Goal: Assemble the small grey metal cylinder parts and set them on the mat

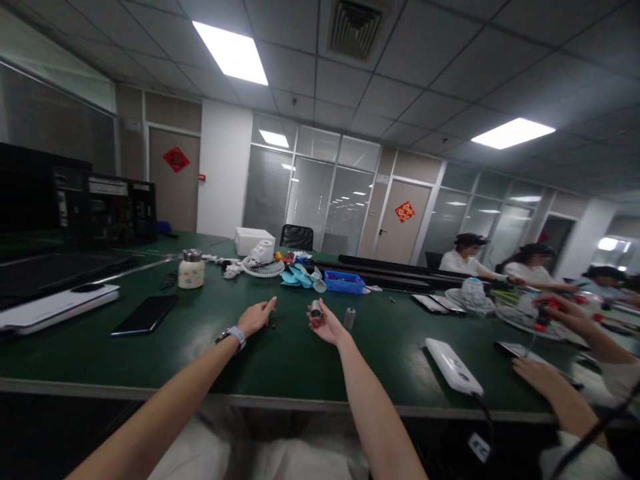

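Head view: one right hand (326, 323), palm turned up, fingers closed round one short metal cylinder (315, 309); the cylinder sits at the finger end of the grip, clear of the wrist, its round end towards the camera. One second metal cylinder (349, 318), upright on the green table (300, 363), just beside the right hand, on its outer side and outside the grip. One left hand (257, 317), low over the table, wristwatch (232, 338) at the wrist, fingers towards the right hand and well apart from the held cylinder; whether its fingertips meet or pinch anything, cannot tell. One small dark piece (273, 327), just beside the left hand. Beyond the hands: light-blue blades (299, 276); one blue basket (344, 283), near the blades.
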A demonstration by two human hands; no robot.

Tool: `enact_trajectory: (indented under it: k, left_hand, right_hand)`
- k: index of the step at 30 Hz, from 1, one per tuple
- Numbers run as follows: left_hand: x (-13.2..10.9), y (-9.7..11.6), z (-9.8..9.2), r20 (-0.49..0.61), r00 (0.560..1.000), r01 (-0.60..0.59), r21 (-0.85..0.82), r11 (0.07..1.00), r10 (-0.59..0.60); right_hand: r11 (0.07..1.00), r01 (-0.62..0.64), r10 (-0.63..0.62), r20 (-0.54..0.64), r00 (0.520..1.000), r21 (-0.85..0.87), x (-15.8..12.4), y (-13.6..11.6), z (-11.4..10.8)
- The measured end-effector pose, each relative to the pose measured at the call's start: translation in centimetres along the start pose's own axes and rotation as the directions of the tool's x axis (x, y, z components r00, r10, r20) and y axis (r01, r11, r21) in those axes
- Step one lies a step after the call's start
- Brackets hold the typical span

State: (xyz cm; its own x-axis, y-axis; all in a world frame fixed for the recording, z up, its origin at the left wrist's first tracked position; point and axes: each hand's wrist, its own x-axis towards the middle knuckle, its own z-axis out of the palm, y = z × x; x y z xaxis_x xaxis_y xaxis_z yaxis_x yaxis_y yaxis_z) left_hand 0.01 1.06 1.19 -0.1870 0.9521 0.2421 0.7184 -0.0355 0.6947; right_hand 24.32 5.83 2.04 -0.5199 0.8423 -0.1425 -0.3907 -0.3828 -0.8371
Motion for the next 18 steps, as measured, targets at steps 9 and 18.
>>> enact_trajectory:
  k: [9,18]
  left_hand:
    - [-0.1,-0.4,0.2,-0.059,0.998,-0.022,0.017,1.0,0.023]
    - [-0.5,-0.2,-0.1,-0.069,0.997,-0.045,-0.01,0.999,0.045]
  right_hand:
    - [0.96,0.159,-0.185,-0.094,0.978,-0.229,-0.2,0.8,0.6]
    - [0.262,0.158,-0.708,-0.078,0.702,-0.952,-0.2,1.8,-1.0]
